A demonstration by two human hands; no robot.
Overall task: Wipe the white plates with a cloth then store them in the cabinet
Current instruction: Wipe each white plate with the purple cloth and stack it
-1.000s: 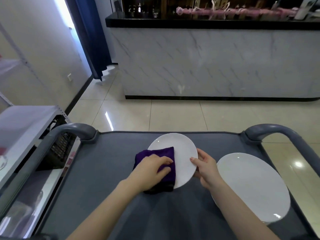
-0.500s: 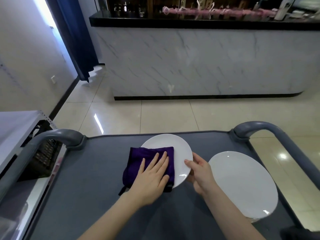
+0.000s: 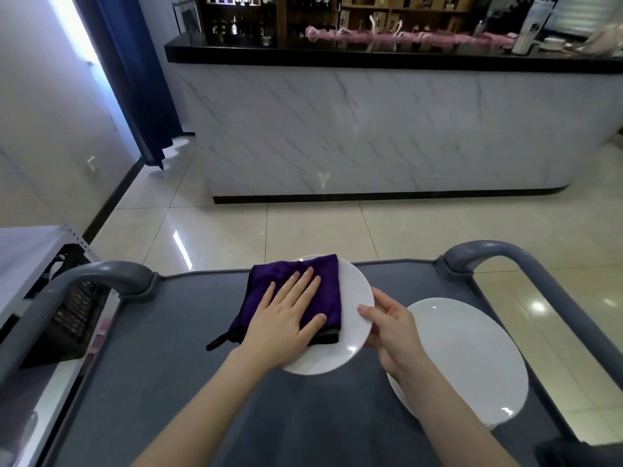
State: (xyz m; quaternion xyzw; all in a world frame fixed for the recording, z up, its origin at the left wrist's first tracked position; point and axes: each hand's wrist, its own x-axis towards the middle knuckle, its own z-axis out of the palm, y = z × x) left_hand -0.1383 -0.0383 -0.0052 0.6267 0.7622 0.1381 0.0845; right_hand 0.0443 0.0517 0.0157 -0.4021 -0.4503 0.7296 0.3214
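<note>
Left hand (image 3: 286, 318) lies flat with fingers straight, pressing the purple cloth (image 3: 323, 274) onto the near plate (image 3: 355, 298). Right hand (image 3: 387, 328) pinches that plate's rim at 3 o'clock, thumb on top and fingers curled beneath. From this grip the plate's centre lies toward 9 o'clock. The cloth covers the plate's 9 o'clock half, its long axis running 1 to 7 o'clock. A bare crescent from 1 to 5 o'clock probably remains to be wiped, so the left hand is the nearer one. The second plate (image 3: 465, 358) rests at 4 o'clock on the grey cart top (image 3: 168, 332), just beside the right wrist. No cabinet is identifiable.
</note>
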